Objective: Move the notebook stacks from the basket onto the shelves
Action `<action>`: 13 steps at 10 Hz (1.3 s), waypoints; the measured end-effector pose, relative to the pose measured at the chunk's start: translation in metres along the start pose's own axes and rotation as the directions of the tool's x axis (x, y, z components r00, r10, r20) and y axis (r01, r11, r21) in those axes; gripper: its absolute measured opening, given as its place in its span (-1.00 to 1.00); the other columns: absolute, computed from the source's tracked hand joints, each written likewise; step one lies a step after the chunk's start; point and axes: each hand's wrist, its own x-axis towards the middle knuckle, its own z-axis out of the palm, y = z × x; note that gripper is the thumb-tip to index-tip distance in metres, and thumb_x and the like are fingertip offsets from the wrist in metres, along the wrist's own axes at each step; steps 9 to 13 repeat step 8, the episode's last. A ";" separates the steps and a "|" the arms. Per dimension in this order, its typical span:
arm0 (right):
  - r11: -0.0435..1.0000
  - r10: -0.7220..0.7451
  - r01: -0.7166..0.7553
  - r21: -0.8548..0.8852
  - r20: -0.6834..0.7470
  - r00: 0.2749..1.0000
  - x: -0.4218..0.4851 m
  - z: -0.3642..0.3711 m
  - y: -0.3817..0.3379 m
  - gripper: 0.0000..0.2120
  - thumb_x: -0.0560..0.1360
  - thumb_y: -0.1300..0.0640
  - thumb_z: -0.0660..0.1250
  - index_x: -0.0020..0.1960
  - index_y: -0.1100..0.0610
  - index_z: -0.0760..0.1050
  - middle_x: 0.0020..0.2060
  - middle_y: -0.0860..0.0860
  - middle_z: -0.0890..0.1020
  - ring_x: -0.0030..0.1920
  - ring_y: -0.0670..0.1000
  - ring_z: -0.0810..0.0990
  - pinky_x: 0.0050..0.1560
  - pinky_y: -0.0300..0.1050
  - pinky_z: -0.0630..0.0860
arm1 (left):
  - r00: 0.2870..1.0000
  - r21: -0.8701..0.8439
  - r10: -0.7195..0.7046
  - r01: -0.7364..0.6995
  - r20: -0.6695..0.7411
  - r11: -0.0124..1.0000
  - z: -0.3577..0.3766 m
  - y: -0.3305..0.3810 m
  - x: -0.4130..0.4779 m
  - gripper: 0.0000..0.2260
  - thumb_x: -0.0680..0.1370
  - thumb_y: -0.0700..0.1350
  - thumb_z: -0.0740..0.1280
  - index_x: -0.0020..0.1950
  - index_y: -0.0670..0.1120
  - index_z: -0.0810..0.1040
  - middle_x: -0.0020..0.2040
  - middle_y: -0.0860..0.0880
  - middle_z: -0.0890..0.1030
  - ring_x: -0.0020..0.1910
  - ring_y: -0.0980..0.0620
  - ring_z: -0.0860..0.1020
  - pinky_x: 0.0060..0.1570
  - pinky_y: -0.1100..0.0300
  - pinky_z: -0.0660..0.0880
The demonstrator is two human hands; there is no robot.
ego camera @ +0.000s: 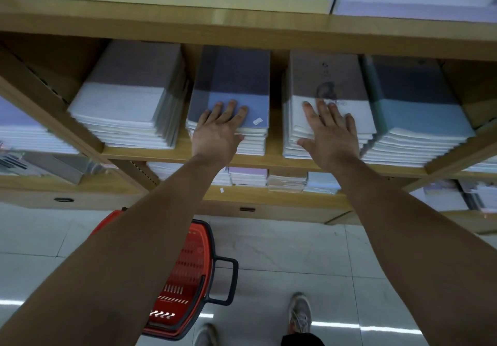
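My left hand [219, 128] lies flat, fingers spread, on top of a blue-covered notebook stack [236, 82] on the wooden shelf [185, 153]. On the neighbouring white-covered notebook stack [326, 77], my right hand [329, 130] rests the same way, palm down. Neither hand grips anything. The red basket [188, 278] with a black handle stands on the floor below, mostly hidden behind my left forearm; I cannot see what is inside it.
A white stack [126, 98] sits left of the blue one and a light-blue stack [414, 109] at the far right. More notebooks fill the lower shelf [269, 192] and the one above. My shoes [300, 316] stand on the tiled floor.
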 end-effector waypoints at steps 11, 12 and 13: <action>0.996 -0.015 0.019 0.083 -0.047 0.999 0.024 0.018 -0.218 -0.43 0.68 -0.20 -0.16 0.64 -0.17 -0.23 0.64 -0.09 -0.21 0.62 0.01 -0.24 0.53 0.08 -0.23 | 0.987 0.062 -0.138 0.144 -0.088 0.988 0.010 -0.230 -0.035 -0.48 0.68 0.14 -0.17 0.63 0.13 -0.19 0.67 -0.01 -0.12 0.63 -0.09 -0.14 0.56 -0.18 -0.11; 0.996 -0.015 0.019 0.083 -0.047 0.999 0.024 0.018 -0.218 -0.43 0.68 -0.20 -0.16 0.64 -0.17 -0.23 0.64 -0.09 -0.21 0.62 0.01 -0.24 0.53 0.08 -0.23 | 0.987 0.062 -0.138 0.144 -0.088 0.988 0.010 -0.230 -0.035 -0.48 0.68 0.14 -0.17 0.63 0.13 -0.19 0.67 -0.01 -0.12 0.63 -0.09 -0.14 0.56 -0.18 -0.11; 0.996 -0.015 0.019 0.083 -0.047 0.999 0.024 0.018 -0.218 -0.43 0.68 -0.20 -0.16 0.64 -0.17 -0.23 0.64 -0.09 -0.21 0.62 0.01 -0.24 0.53 0.08 -0.23 | 0.987 0.062 -0.138 0.144 -0.088 0.988 0.010 -0.230 -0.035 -0.48 0.68 0.14 -0.17 0.63 0.13 -0.19 0.67 -0.01 -0.12 0.63 -0.09 -0.14 0.56 -0.18 -0.11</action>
